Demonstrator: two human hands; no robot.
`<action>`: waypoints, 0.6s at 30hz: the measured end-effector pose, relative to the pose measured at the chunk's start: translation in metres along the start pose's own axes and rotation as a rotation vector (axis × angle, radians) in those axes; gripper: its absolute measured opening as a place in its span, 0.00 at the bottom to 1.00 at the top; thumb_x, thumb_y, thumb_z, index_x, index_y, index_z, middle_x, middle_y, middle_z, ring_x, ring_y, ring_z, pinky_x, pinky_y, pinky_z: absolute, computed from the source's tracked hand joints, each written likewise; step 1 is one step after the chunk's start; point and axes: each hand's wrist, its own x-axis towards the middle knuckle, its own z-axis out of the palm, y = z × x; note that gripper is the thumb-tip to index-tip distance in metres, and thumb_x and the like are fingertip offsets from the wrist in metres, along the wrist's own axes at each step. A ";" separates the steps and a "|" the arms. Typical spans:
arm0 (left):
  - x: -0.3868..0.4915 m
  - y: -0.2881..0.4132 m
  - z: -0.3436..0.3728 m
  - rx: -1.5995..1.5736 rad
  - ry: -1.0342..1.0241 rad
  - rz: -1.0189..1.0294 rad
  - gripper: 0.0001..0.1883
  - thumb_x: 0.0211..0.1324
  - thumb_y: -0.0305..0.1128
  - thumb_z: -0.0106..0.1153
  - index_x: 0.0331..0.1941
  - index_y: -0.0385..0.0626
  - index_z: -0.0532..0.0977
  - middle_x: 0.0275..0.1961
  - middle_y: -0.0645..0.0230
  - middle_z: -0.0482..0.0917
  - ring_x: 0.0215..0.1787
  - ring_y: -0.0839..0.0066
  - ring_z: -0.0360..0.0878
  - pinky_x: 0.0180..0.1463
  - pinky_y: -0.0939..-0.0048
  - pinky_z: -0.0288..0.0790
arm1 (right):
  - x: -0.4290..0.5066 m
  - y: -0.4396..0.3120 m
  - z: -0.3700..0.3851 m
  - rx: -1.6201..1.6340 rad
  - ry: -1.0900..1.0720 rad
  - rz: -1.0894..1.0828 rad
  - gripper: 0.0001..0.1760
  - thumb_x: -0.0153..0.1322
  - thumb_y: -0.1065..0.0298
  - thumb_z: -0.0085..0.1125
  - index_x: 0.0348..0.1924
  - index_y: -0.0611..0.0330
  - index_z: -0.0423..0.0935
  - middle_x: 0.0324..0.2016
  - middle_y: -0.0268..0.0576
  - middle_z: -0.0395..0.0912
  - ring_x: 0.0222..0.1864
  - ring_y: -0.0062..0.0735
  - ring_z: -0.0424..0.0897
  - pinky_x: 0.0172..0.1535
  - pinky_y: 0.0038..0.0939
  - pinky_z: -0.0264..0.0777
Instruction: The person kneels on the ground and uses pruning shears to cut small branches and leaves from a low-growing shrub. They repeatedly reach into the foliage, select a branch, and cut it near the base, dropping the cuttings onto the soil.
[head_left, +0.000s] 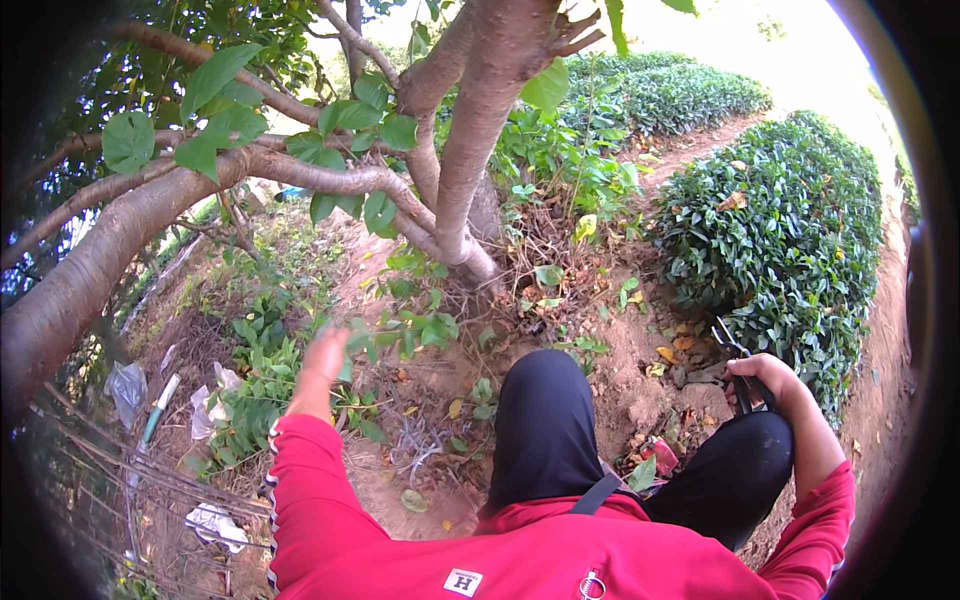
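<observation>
My right hand is closed around a pair of pruning shears above my bent right knee. The two metal blades point up and stand apart, beside a clipped dark-green bush. On the other side, my left hand is raised and blurred among green leafy shoots near the tree's base. Whether its fingers hold a shoot is not visible. Between the hands rises a tree trunk, which forks low into several thick branches.
A thick branch crosses the left side at upper height. Thin bare sticks, a green-and-white tube and plastic scraps lie at the lower left. A red wrapper lies on the soil by my right leg. Hedge rows stand farther off.
</observation>
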 end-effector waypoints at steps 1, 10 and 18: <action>0.002 -0.020 -0.004 0.071 0.030 -0.058 0.13 0.65 0.33 0.46 0.50 0.50 0.76 0.50 0.54 0.80 0.46 0.47 0.81 0.51 0.50 0.74 | -0.003 -0.001 0.001 -0.004 0.020 0.009 0.15 0.71 0.58 0.61 0.39 0.63 0.77 0.27 0.44 0.80 0.26 0.40 0.81 0.31 0.41 0.76; 0.005 -0.047 -0.034 0.160 -0.335 -0.877 0.37 0.62 0.32 0.55 0.74 0.72 0.57 0.82 0.66 0.36 0.74 0.49 0.59 0.64 0.29 0.62 | -0.010 0.010 -0.010 -0.085 -0.131 0.045 0.21 0.69 0.61 0.59 0.51 0.67 0.76 0.40 0.49 0.85 0.42 0.43 0.85 0.46 0.37 0.78; 0.073 0.059 -0.009 -0.036 -0.132 -0.178 0.30 0.61 0.43 0.60 0.67 0.51 0.68 0.74 0.56 0.62 0.76 0.54 0.57 0.75 0.54 0.57 | 0.009 0.003 -0.012 -0.351 -0.132 0.089 0.17 0.66 0.57 0.62 0.38 0.61 0.86 0.31 0.38 0.84 0.31 0.25 0.80 0.31 0.27 0.70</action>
